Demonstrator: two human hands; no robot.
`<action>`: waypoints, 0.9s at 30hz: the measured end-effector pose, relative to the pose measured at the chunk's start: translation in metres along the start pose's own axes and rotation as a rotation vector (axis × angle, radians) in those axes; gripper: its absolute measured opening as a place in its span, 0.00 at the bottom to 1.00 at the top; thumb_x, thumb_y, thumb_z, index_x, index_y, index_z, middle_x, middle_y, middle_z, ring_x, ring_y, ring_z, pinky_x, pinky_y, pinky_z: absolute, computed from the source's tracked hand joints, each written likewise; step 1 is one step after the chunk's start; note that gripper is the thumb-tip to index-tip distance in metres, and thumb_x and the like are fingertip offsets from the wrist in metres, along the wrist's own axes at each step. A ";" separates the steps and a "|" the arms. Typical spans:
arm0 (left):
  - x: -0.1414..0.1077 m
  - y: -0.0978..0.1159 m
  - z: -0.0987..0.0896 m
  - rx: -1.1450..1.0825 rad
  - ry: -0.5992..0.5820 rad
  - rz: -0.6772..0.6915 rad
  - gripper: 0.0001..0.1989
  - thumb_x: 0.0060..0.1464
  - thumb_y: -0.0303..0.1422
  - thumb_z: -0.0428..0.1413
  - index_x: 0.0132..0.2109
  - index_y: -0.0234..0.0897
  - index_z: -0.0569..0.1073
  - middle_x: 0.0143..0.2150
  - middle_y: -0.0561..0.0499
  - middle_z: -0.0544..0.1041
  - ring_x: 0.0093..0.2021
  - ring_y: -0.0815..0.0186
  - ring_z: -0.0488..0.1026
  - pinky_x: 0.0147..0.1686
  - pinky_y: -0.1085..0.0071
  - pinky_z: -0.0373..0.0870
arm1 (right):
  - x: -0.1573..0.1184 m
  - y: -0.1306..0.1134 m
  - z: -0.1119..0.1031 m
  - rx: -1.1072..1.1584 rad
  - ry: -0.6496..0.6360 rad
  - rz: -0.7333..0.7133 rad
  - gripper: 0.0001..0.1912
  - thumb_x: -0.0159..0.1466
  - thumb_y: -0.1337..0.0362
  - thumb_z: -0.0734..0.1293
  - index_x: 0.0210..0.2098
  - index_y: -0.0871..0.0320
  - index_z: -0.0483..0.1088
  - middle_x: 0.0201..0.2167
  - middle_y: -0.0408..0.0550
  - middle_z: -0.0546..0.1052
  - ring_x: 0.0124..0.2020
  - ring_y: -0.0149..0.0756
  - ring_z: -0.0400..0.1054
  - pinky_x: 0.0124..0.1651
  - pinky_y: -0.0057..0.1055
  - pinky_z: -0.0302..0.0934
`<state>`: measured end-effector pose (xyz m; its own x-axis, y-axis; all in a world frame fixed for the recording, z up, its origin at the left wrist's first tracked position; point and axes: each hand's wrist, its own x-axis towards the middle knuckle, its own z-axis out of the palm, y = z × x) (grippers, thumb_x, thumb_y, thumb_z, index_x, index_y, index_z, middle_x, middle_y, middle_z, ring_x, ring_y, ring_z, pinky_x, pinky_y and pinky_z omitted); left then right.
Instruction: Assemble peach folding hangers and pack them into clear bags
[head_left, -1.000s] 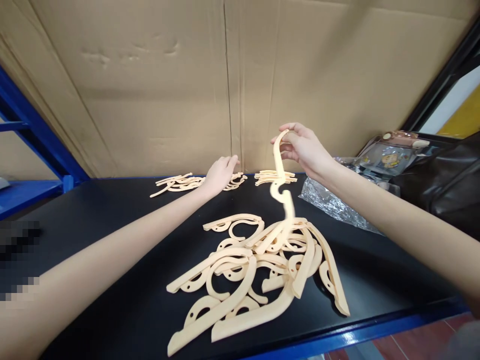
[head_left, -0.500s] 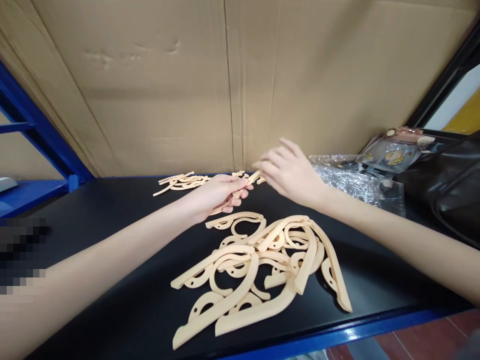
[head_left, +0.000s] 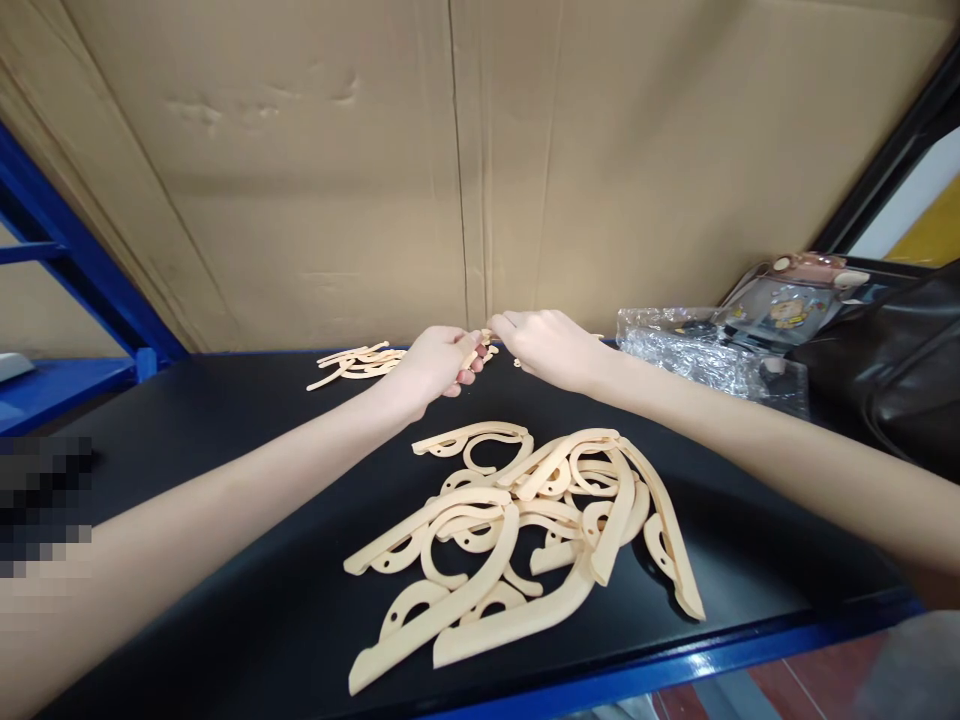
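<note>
Both hands meet at the far middle of the black table top (head_left: 225, 450), close to the brown corrugated cardboard wall (head_left: 337, 180).

Left hand (head_left: 435, 362): fingers curled, closed around a thin cream-coloured flat plastic piece (head_left: 475, 354). Only a short length of that piece shows, projecting from the fingertips toward the right hand; its full shape is hidden by the fingers.

Right hand (head_left: 551, 345): palm down, fingertips bent and brought up against the same projecting end. Whether these fingers pinch the piece or only touch it cannot be told; the contact point is too small and partly covered.

Governing relation: the held piece lies between the two hands, with its visible long axis running roughly left to right, from the left-hand grip toward the right fingertips. The left hand carries it; the right hand is at its free end.

Surrounding items:
- Small far stack of cream curved plastic pieces (head_left: 352, 362), flat on the table just left of the left hand.
- Large loose heap of cream curved plastic hanger-shaped pieces (head_left: 517, 530), overlapping one another, lying nearer the front blue edge (head_left: 675, 665), well apart from both hands.
- Crumpled clear plastic bag (head_left: 690, 355) right of the right forearm.
- Dark leather-look bag (head_left: 885, 370) at the far right.
- Blue metal shelf frame (head_left: 67, 270) at the left
</note>
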<state>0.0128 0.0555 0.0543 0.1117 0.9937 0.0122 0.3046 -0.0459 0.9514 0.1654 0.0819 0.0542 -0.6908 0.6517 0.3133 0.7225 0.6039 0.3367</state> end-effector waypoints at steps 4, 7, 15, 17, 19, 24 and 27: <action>-0.001 -0.008 -0.010 0.130 0.045 0.057 0.11 0.61 0.29 0.51 0.28 0.34 0.66 0.23 0.54 0.67 0.18 0.77 0.58 0.15 0.82 0.48 | 0.021 0.036 0.016 0.258 -0.005 0.228 0.09 0.64 0.75 0.58 0.37 0.64 0.70 0.31 0.54 0.76 0.29 0.36 0.68 0.31 0.31 0.50; 0.006 -0.018 -0.036 0.332 0.035 0.121 0.11 0.60 0.35 0.51 0.31 0.35 0.69 0.25 0.52 0.71 0.19 0.73 0.61 0.16 0.79 0.53 | 0.027 0.074 0.036 0.305 -0.055 0.271 0.12 0.67 0.71 0.57 0.35 0.62 0.71 0.31 0.53 0.77 0.30 0.35 0.69 0.34 0.30 0.55; 0.073 -0.071 -0.138 0.965 0.220 0.373 0.23 0.59 0.41 0.40 0.49 0.36 0.74 0.44 0.42 0.76 0.45 0.53 0.69 0.51 0.58 0.61 | 0.015 0.096 0.096 0.318 -0.016 0.288 0.15 0.69 0.67 0.55 0.46 0.63 0.71 0.47 0.61 0.73 0.46 0.46 0.69 0.49 0.39 0.61; 0.079 -0.089 -0.146 1.013 0.197 0.393 0.25 0.58 0.41 0.40 0.50 0.35 0.75 0.44 0.40 0.75 0.50 0.50 0.66 0.55 0.53 0.57 | 0.016 0.091 0.103 0.308 -0.003 0.278 0.15 0.68 0.67 0.56 0.46 0.62 0.71 0.47 0.61 0.73 0.47 0.48 0.68 0.50 0.41 0.61; 0.079 -0.103 -0.147 1.043 0.175 0.415 0.27 0.58 0.43 0.39 0.52 0.34 0.74 0.47 0.38 0.73 0.53 0.48 0.64 0.57 0.51 0.55 | 0.017 0.084 0.102 0.299 0.022 0.257 0.15 0.68 0.68 0.56 0.47 0.62 0.71 0.48 0.61 0.72 0.49 0.49 0.67 0.51 0.44 0.60; 0.055 -0.098 -0.130 1.070 0.150 0.541 0.28 0.61 0.46 0.39 0.58 0.34 0.67 0.59 0.38 0.65 0.60 0.49 0.56 0.60 0.54 0.53 | 0.006 0.045 0.070 0.340 0.037 0.073 0.15 0.69 0.65 0.58 0.49 0.61 0.71 0.48 0.57 0.72 0.50 0.44 0.66 0.53 0.41 0.60; 0.031 -0.077 -0.109 1.041 0.113 0.643 0.25 0.63 0.45 0.39 0.56 0.35 0.68 0.57 0.40 0.67 0.58 0.52 0.59 0.59 0.56 0.56 | -0.012 0.012 0.047 0.451 -0.058 -0.165 0.16 0.68 0.56 0.60 0.45 0.57 0.75 0.45 0.51 0.74 0.46 0.39 0.68 0.50 0.36 0.61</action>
<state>-0.1105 0.1011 0.0149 0.4531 0.7609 0.4645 0.8399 -0.5390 0.0637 0.1835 0.1031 0.0125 -0.8036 0.5473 0.2339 0.5535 0.8317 -0.0446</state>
